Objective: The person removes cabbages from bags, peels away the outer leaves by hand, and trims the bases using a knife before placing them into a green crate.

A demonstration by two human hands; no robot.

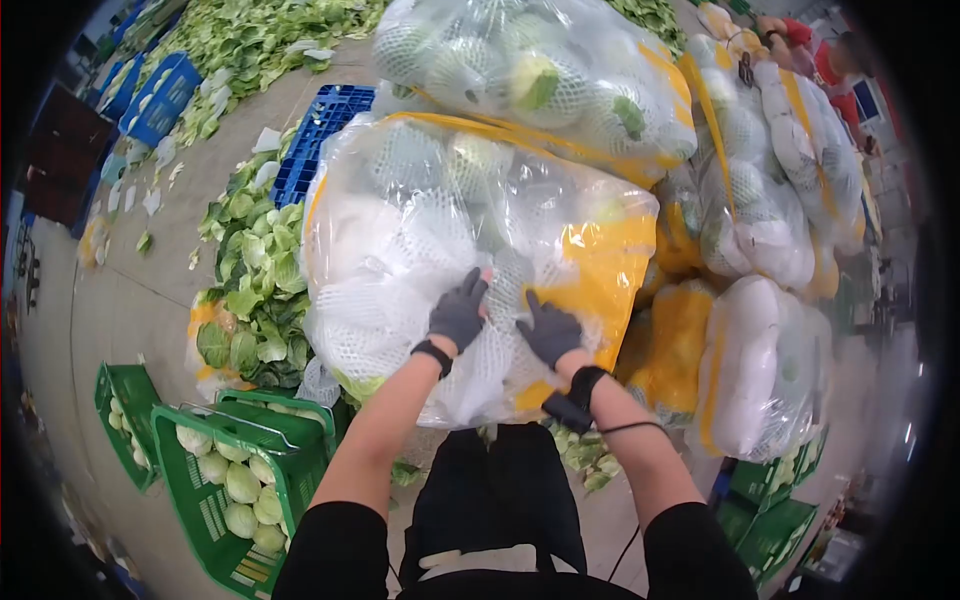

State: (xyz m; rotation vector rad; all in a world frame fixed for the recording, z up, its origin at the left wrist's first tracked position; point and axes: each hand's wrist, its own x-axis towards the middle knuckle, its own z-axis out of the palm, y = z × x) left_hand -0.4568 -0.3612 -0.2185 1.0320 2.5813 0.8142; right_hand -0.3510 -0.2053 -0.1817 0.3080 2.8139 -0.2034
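A large clear plastic bag [390,215] with yellow bands lies in front of me, packed with cabbages in white foam net sleeves. My left hand [459,314], in a grey glove with a black wristband, rests on the bag's near middle, fingers apart and pointing forward. Just to its right, my right hand [551,330], also gloved, touches the plastic beside a yellow band with index finger and thumb spread. White net sleeves [495,345] show between the hands. A second full bag of cabbages [500,70] sits directly behind.
More filled bags [755,215] are stacked to the right. Green crates of cabbages [235,490] stand at lower left, others [775,520] at lower right. A blue pallet [318,140], loose leaves [255,240] and a blue crate [160,100] lie left. Another person [835,65] is at far right.
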